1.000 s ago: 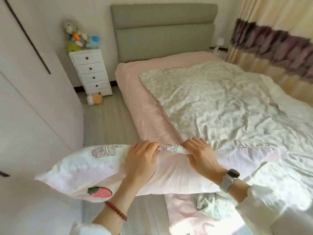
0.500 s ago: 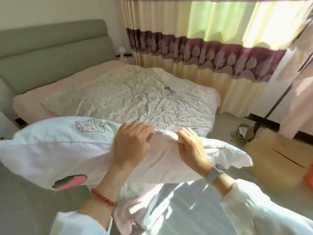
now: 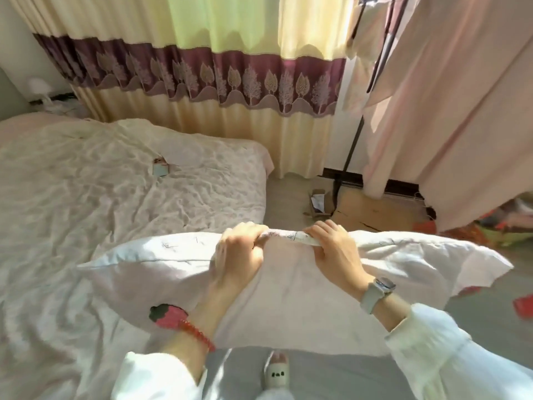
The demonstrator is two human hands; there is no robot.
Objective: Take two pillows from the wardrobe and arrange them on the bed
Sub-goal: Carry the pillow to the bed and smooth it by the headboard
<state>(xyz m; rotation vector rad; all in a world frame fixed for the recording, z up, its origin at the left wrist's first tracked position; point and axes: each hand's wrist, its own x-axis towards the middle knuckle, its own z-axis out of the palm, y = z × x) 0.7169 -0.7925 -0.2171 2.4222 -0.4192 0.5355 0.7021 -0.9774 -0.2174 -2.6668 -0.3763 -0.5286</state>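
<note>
Swung round from the headboard toward the curtain (image 3: 202, 82), the pillow (image 3: 288, 284) now hangs over the bed's (image 3: 86, 197) foot corner, left hand (image 3: 239, 255) and right hand (image 3: 334, 252) both clenched on its top edge, open floor (image 3: 288, 197) beyond.

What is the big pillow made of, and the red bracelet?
The pillow looks like soft matte cloth with stuffing: it creases and bulges where the hands grip. The bracelet looks like glossy red beads, perhaps glass or plastic; I can't tell which.
</note>
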